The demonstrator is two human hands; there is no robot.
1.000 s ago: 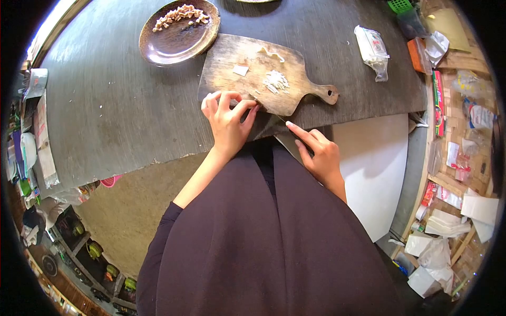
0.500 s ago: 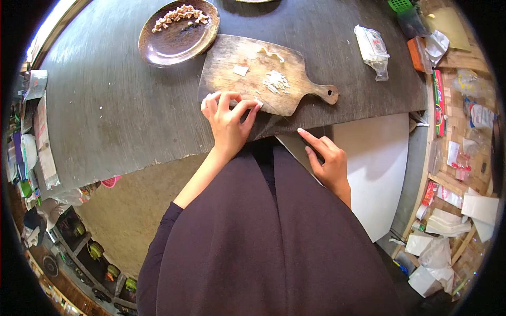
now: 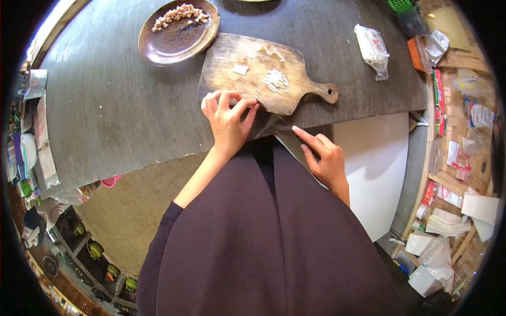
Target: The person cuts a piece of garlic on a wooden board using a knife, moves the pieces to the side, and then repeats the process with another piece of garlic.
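A worn wooden cutting board (image 3: 221, 68) lies near the table's front edge. On it are a square white slice (image 3: 240, 69), a pile of thin white sticks (image 3: 275, 80) and a curved pale strip (image 3: 272, 53). My left hand (image 3: 229, 121) is at the board's near edge, thumb and fingers pinched together; a small white piece shows at the fingertips, mostly hidden. My right hand (image 3: 324, 160) grips a knife (image 3: 278, 115), its index finger stretched along the back. The thin blade points up and left, its tip by my left fingertips.
A brown plate (image 3: 171, 50) with diced pinkish pieces stands beyond the board on the left. To the right on the dark table (image 3: 142, 116) lies a white plastic packet (image 3: 372, 46). Woven shelving (image 3: 453, 174) with bags and boxes runs along the right side.
My right hand has shifted slightly up and left, bringing the knife blade into view at the board's edge by my left fingertips. My left hand stays in place.
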